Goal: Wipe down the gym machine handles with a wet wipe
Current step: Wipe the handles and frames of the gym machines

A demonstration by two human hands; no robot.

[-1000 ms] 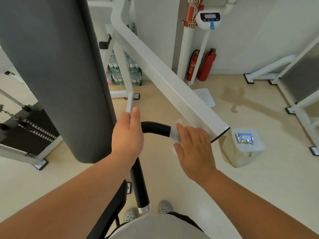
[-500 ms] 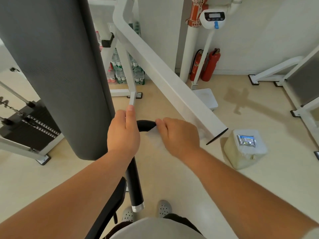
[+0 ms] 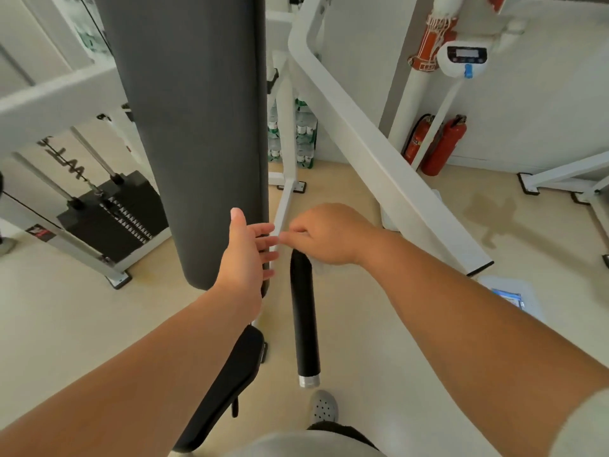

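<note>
The black foam handle [image 3: 304, 321] of the gym machine hangs down in the middle of the view, ending in a silver cap. My right hand [image 3: 329, 234] is closed over the handle's top bend, holding a white wet wipe [image 3: 321, 267] against it; only a corner of the wipe shows under the palm. My left hand [image 3: 245, 255] is off the handle, just to its left, with fingers spread and pointing toward the right hand. It holds nothing.
A tall dark grey back pad [image 3: 197, 127] stands just left of my hands. A white frame beam [image 3: 389, 169] slopes down to the right. A weight stack [image 3: 108, 212] is at left, a wipes packet [image 3: 509, 296] on a container at right, fire extinguishers [image 3: 441, 150] by the wall.
My left hand has let go of the handle and opened beside it. My right hand slid the wipe left along the handle to its top bend. The view has shifted left.
</note>
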